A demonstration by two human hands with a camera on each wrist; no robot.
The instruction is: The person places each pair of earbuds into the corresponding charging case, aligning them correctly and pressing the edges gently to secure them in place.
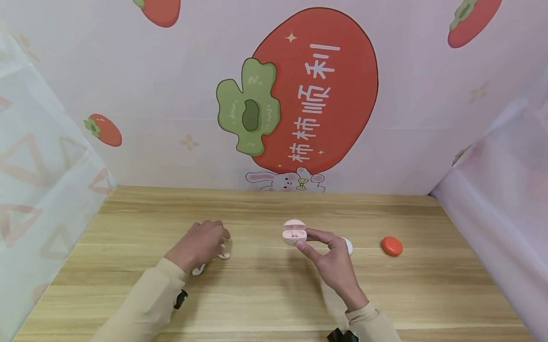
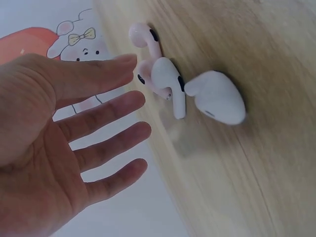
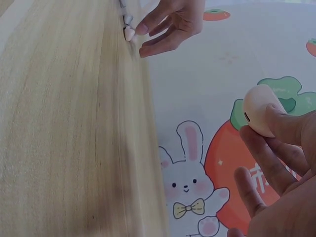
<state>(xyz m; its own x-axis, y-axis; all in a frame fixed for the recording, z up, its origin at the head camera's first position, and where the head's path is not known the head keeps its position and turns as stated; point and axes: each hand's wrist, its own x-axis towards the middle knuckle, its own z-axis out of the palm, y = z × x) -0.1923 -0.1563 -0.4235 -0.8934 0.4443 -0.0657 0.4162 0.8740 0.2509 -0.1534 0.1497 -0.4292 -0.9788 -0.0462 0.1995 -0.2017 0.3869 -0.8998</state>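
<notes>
My right hand (image 1: 334, 264) pinches a pink earbud case (image 1: 294, 235) between thumb and fingers, raised over the table with its lid up and its inside showing. In the right wrist view the closed outer side of this case (image 3: 260, 109) faces the camera. My left hand (image 2: 94, 106) holds nothing; its fingers are extended beside several earbuds on the table. Two are pink, one pink earbud (image 2: 143, 35) at the far end and another partly behind a white earbud (image 2: 169, 81). A second white earbud (image 2: 219, 98) lies closest to the camera.
A red rounded case (image 1: 392, 246) lies on the right of the wooden table (image 1: 248, 304). The edge of a white round thing (image 1: 348, 245) shows behind my right hand. A printed backdrop (image 1: 190, 84) rises at the table's far edge, with side sheets left and right.
</notes>
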